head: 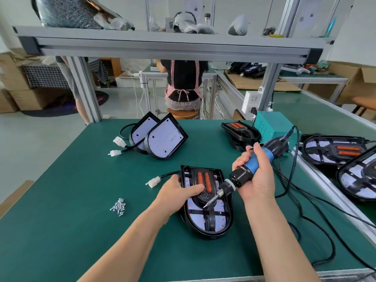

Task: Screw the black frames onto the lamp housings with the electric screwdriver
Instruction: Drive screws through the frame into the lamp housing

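Observation:
A black lamp housing point(221, 224) with a pale LED board lies on the green mat in front of me, a black frame point(209, 217) with two orange strips seated in it. My left hand point(177, 192) rests on the frame's left side, fingers laid flat across it. My right hand point(254, 176) grips the blue and black electric screwdriver point(242, 177), tilted down to the left, its bit tip touching the frame near the middle. A small pile of screws point(118, 206) lies to the left.
Two bare housings point(162, 137) with white connectors lean together at the back. A loose frame point(240, 133) lies beside a teal power box point(270, 127). Finished lamps point(333, 149) sit on the right conveyor. The screwdriver cable point(305, 200) loops over the mat. A person sits behind the bench.

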Demonstrator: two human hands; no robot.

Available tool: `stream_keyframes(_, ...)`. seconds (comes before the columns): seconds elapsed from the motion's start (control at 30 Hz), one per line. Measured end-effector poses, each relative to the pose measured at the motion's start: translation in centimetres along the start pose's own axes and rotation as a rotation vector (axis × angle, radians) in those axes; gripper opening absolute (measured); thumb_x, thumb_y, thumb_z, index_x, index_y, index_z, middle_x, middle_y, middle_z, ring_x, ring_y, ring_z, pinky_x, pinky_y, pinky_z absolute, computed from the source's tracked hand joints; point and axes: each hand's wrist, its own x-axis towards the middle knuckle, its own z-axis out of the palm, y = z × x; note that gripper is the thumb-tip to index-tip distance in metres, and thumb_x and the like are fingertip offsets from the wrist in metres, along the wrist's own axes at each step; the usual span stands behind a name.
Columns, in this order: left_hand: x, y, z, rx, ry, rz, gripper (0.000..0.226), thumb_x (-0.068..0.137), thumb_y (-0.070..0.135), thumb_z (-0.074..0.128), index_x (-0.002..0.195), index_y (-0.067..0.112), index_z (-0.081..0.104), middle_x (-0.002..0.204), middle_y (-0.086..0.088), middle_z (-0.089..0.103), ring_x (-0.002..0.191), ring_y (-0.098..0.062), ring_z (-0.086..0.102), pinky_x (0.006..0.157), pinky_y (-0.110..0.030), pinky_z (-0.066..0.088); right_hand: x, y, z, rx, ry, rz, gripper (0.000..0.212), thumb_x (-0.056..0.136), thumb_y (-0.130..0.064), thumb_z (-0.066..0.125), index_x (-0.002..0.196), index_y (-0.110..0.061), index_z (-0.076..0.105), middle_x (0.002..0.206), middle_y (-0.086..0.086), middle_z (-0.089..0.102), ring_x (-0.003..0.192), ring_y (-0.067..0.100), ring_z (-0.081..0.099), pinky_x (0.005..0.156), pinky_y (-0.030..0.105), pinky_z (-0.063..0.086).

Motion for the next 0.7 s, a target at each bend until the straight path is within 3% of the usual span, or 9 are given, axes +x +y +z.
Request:
stream_keyframes(0.27, -0.1, 0.2, 0.0, 0.021, -0.006, 0.026, 0.058, 0.061, 0.057, 0.082, 0.107, 0.028, 0.062, 0.107, 0.010, 0.073, 0.101, -0.015, 0.069, 0.098, -0.042, 0.053, -1.9, 1.3, 4.4, -0.356, -0.177, -0.238, 0.017, 0.091, -0.016, 0.069, 0.085, -0.014, 0.052, 0.061, 0.002, 0.052, 0.048, 0.014, 0.049, 0.050, 0.026, 0.046)
stream_keyframes(0.7, -0.4, 0.6, 0.1, 0.026, 0.003, 0.025, 0.073, 0.046, 0.068, 0.078, 0.105, 0.027, 0.061, 0.105, 0.008, 0.072, 0.099, -0.016, 0.069, 0.094, -0.044, 0.055, -2.7, 2.9, 5.6, -0.603, -0.282, -0.297, 0.015, 0.086, -0.016, 0.069, 0.089, -0.013, 0.055, 0.060, 0.006, 0.051, 0.047, 0.019, 0.049, 0.051, 0.030, 0.046)
